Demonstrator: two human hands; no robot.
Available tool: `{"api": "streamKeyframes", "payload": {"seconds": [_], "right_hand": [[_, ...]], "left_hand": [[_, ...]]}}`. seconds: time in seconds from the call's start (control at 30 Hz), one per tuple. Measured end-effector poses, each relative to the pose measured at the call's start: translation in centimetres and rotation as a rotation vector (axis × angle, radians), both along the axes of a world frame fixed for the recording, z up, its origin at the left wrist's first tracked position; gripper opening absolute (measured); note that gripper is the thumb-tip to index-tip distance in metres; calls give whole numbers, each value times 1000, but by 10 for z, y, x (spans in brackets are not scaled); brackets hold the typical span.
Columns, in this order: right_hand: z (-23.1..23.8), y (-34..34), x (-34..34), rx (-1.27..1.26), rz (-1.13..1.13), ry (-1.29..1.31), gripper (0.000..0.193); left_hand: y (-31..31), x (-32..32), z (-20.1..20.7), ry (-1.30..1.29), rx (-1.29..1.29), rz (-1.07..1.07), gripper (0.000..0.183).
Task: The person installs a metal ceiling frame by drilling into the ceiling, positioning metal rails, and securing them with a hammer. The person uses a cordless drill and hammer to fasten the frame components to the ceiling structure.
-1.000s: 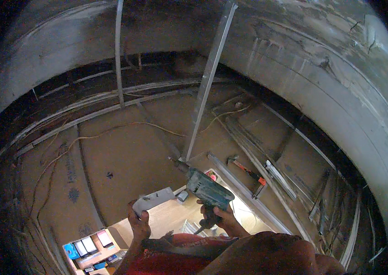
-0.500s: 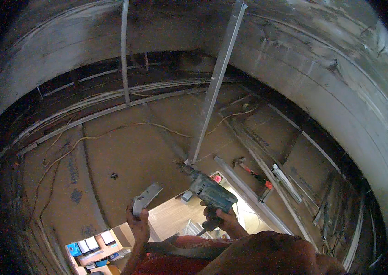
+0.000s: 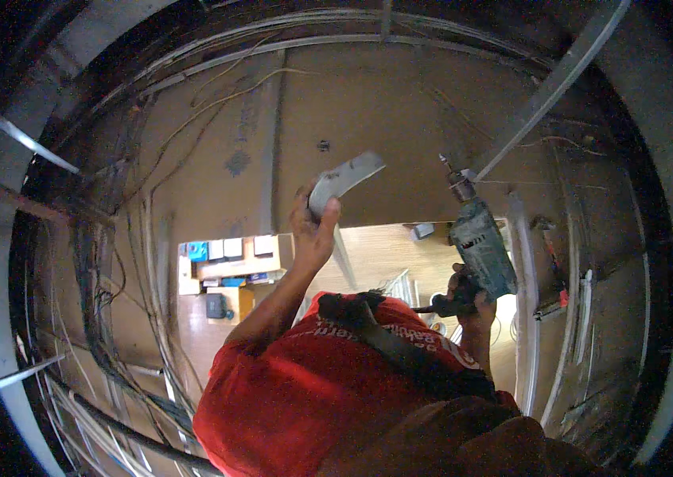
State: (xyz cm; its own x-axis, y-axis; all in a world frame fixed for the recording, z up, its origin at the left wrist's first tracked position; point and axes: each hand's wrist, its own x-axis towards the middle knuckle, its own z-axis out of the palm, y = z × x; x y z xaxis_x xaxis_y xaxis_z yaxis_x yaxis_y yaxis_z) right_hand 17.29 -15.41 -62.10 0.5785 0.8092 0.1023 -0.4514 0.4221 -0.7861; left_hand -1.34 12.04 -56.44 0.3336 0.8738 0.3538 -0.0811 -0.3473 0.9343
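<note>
Head view has tipped downward: opening in panel (image 3: 384,187) now mid-frame, red shirt filling lower centre. Left hand (image 3: 314,234), centre, grips bent grey piece (image 3: 348,180), raised toward upper centre. Right hand (image 3: 473,306), right of centre, wrapped around handle of green drill (image 3: 484,250), bit pointing up, near foot of metal strut (image 3: 551,99). Grips unchanged; bit apart from piece, so seemingly no drilling into it now.
</note>
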Motion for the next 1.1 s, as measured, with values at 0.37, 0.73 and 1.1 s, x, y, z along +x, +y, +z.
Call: {"api": "streamKeyframes", "payload": {"seconds": [0.37, 0.73, 1.1], "right_hand": [[-9, 9, 12, 118, 106, 58, 78], [32, 34, 4, 52, 199, -61, 86], [50, 68, 2, 344, 453, 38, 83]], "left_hand": [[16, -6, 45, -32, 71, 62, 49], [40, 14, 105, -132, -18, 22, 68], [28, 32, 152, -143, -169, -45, 82]]}}
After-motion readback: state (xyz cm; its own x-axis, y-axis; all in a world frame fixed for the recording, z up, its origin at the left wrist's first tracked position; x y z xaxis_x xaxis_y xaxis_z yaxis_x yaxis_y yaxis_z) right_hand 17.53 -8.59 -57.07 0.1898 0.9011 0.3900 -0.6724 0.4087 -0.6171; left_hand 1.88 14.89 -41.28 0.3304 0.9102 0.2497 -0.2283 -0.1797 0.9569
